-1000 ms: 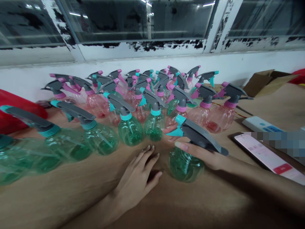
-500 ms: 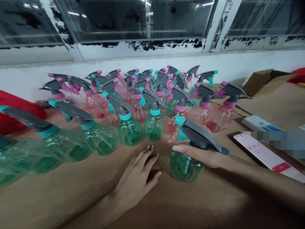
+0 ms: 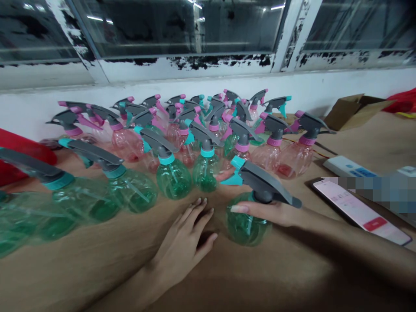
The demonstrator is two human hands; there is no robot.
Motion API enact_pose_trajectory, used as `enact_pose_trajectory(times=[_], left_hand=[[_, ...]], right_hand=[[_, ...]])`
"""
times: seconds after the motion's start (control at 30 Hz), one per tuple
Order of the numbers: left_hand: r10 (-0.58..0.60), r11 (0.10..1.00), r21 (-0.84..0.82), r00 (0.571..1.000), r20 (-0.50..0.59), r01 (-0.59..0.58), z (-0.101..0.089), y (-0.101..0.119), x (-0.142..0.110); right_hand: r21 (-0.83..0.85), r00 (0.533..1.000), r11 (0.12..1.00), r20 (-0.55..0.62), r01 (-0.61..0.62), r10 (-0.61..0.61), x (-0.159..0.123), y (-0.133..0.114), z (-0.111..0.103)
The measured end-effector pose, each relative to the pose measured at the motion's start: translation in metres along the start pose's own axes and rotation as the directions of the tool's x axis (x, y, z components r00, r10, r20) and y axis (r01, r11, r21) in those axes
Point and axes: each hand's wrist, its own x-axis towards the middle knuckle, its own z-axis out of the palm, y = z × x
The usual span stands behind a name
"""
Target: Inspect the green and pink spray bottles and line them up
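My right hand [image 3: 281, 213] is wrapped round a green spray bottle [image 3: 245, 232] standing on the table. Its thumb lies across the upper body of the bottle, below the grey spray head [image 3: 264, 182] with its turquoise nozzle and trigger. The other fingers are mostly behind the bottle; one fingertip shows near the trigger. To the left, my left hand [image 3: 180, 242] rests palm down on the tabletop, fingers stretched out and holding nothing. Beyond its fingertips stand two green spray bottles [image 3: 173, 180] with turquoise collars.
Green bottles [image 3: 131, 190] run along the left, and pink bottles [image 3: 297, 158] crowd behind them towards the wall. A phone [image 3: 357, 208] and a white device [image 3: 349, 167] lie at right. An open cardboard box [image 3: 349, 115] stands beyond. Red material [image 3: 22, 154] sits at far left.
My right thumb has slipped slightly lower, from near the bottle's neck onto its upper body. The view has shifted a little to the right. My left hand stays on the table.
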Motion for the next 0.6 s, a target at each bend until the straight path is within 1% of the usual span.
enact_pose_trajectory(times=[0.07,0.2,0.37,0.53,0.6], left_hand=[[0.003,1.0,-0.001,1.0,-0.002,-0.003,0.0004,0.0,-0.0003],[0.004,1.0,0.001,1.0,-0.012,-0.004,0.0024,-0.0003,-0.0012],[0.01,1.0,-0.006,0.999,-0.037,-0.01,0.0047,-0.0021,-0.0018],[0.018,1.0,-0.008,1.0,-0.022,-0.018,0.0034,-0.0017,-0.0014],[0.015,1.0,-0.008,1.0,-0.02,-0.015,0.0028,-0.0012,-0.001]], right_hand=[[0.031,0.999,0.999,0.031,0.014,-0.015,0.0005,0.0021,0.0008],[0.072,0.996,0.994,0.036,0.077,-0.08,0.0029,0.0044,0.0018],[0.084,0.989,0.99,0.089,0.11,-0.118,0.0056,-0.0015,-0.0019],[0.064,0.99,0.989,0.051,0.132,-0.135,0.0059,-0.0031,-0.0028],[0.037,0.989,0.99,0.053,0.135,-0.137,0.0057,-0.0017,-0.0027]])
